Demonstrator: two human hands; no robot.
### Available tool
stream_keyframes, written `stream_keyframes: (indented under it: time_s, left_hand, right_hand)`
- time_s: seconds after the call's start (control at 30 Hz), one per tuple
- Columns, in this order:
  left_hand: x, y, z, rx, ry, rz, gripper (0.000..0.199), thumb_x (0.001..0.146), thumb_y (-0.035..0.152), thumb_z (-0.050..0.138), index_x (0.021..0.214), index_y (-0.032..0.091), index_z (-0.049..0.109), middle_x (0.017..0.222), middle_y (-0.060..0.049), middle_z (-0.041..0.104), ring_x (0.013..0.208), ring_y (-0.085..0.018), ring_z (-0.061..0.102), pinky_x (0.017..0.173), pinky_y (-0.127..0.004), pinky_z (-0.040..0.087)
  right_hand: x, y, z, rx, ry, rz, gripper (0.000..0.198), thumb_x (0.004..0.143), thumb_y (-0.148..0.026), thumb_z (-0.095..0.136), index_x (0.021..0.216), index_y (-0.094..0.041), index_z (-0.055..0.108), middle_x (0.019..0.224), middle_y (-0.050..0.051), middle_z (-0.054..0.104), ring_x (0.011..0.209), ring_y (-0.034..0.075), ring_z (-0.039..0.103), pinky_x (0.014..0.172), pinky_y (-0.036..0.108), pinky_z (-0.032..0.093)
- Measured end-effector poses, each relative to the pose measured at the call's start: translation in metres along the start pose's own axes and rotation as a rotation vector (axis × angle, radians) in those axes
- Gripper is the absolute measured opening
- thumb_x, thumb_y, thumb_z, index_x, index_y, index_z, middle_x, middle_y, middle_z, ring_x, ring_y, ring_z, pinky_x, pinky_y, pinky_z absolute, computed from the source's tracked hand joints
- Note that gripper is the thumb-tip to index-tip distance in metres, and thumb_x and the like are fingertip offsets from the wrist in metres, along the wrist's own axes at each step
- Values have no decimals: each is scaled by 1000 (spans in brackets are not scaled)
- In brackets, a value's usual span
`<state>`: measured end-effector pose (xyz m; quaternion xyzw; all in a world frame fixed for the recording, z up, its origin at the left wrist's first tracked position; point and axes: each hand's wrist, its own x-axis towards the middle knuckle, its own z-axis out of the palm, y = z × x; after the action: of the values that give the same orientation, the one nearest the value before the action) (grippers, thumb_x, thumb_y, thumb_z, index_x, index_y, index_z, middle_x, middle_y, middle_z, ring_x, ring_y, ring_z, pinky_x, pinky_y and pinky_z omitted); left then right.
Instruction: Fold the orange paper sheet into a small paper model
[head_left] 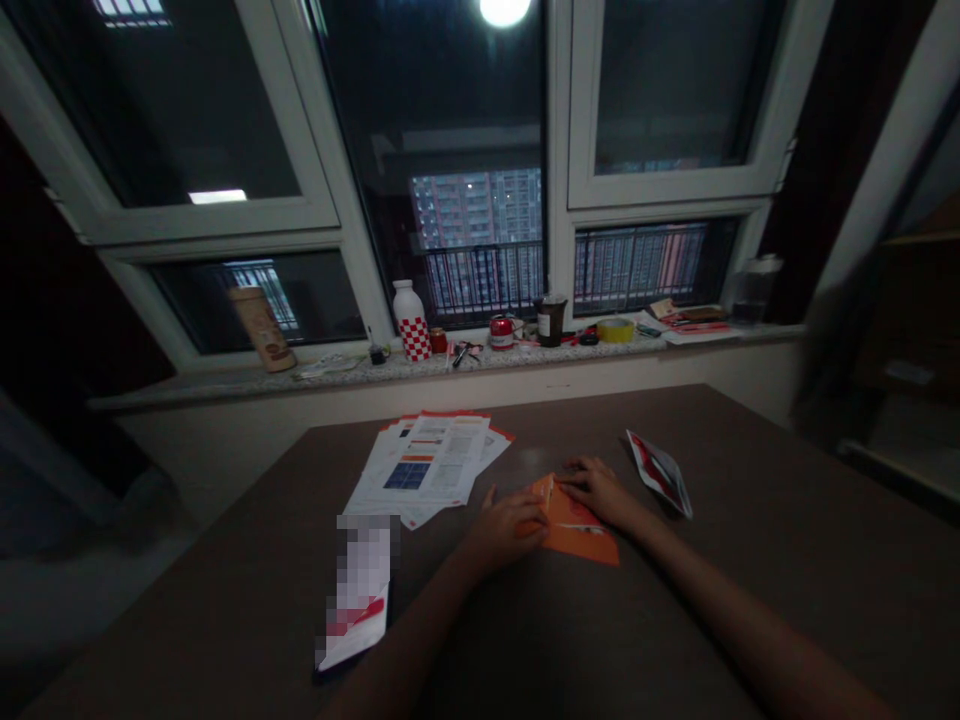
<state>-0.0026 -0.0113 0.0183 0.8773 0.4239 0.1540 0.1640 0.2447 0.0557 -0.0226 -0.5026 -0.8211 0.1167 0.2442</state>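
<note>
The orange paper point(579, 541) lies flat on the counter point(757, 530), between the two grips and touching both. From the left grip point(507, 528) it extends rightward, with that grip's fingers over its left end. From the right grip point(600, 492) it spreads leftward and back toward the person, the fingers resting on its far part. Its longest visible edge runs crosswise on the near side, from beneath the left grip out to a free corner below the right wrist; with both ends partly covered, the full long axis is hard to tell. Neither grip is clearly nearer, though the left sits closer to the person and the right farther off.

Both grips are palm down with bent fingers; whether they pinch the paper or merely press it, I cannot tell. The key relation seems to be this left-end, far-part spread, leaving the near right corner uncovered.

Beyond the left grip, to its left, lie the sheets point(442, 462); right of the right grip is a leaflet point(660, 474).
</note>
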Motion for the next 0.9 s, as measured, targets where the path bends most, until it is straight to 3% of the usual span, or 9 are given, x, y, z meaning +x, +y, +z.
stream_keyframes:
  time_s: [0.3,0.5,0.9]
  left_hand:
    - [-2,2,-1,10,4,38,20,90,41,55,107,33,64,143,2,52,136,-25,40,115,-63,1]
    - [0,7,-4,16,-19,46,20,92,39,52,108,34,62,135,5,59,139,-26,35,113,-65,-3]
    - [11,7,-5,-14,-2,31,23,94,38,50,108,35,67,125,4,66,131,-25,43,110,-64,-17]
  right_hand:
    - [-1,0,4,-17,59,-21,26,92,-41,54,112,-33,69,123,5,59,112,24,52,96,43,41]
    - [-1,0,4,12,51,-20,20,90,-37,57,101,-33,73,122,5,60,113,25,51,97,44,38]
    - [-3,-1,5,-6,37,25,21,91,-37,57,106,-37,72,125,3,57,116,24,49,99,43,37]
